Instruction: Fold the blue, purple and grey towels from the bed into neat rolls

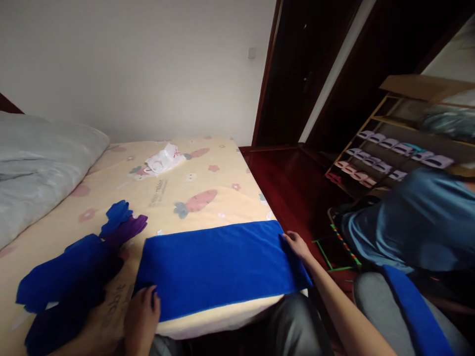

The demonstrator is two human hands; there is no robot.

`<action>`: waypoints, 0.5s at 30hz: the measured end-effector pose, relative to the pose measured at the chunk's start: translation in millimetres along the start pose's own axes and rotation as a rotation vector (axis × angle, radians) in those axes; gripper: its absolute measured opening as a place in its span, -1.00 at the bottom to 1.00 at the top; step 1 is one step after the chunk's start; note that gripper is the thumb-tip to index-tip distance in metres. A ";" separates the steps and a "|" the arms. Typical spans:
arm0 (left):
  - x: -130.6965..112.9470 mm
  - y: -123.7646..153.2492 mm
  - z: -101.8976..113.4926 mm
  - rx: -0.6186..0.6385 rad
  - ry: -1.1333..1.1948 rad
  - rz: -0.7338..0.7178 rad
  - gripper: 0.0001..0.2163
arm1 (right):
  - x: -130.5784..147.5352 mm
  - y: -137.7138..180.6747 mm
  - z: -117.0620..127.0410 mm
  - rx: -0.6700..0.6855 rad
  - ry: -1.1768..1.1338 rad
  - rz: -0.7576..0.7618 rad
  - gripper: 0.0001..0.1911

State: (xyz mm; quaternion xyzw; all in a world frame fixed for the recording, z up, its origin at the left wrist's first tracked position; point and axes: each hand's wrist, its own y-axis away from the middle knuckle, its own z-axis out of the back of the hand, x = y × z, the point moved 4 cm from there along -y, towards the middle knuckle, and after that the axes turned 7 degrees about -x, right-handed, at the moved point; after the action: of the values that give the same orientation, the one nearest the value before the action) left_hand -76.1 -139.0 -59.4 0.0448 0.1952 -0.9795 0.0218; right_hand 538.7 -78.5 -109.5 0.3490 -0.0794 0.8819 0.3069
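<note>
A blue rectangular towel [218,269] lies spread along the front edge of the bed, with a small pale tag by its far left corner. My left hand [143,314] is at its near left edge, the fingers curled on the cloth. At the far right edge, my right hand [298,245] pinches the side of the towel between thumb and fingers. The right end droops slightly over the bed's side. Left of the towel lie crumpled blue cloths [63,267] and a purple cloth [128,231], with darker ones in shadow.
A patterned bedsheet [208,173] covers the bed. On it are a white plastic bag [165,159] and a grey quilt [44,168]. To the right, a person in a blue top [411,222] sits near a shoe rack [393,133]. Another blue cloth [419,316] lies over something grey.
</note>
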 end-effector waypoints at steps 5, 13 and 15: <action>-199.9 7.8 2.1 0.148 0.459 -0.509 -0.71 | 27.3 -48.1 -23.5 -0.006 0.034 -0.017 -0.64; -489.3 74.1 -38.2 0.756 0.313 -0.868 -0.67 | 21.7 -58.8 -16.5 -0.005 0.079 0.016 -0.70; -513.8 73.4 -49.5 0.804 0.273 -0.850 -0.71 | 23.9 -59.5 -16.3 0.005 0.090 0.021 -0.73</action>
State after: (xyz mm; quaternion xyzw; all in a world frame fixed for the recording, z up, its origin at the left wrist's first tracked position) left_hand 443.4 -174.8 -83.4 0.0929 -0.1887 -0.8848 -0.4157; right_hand 551.3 -13.6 -110.2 0.3090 -0.0668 0.9000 0.3001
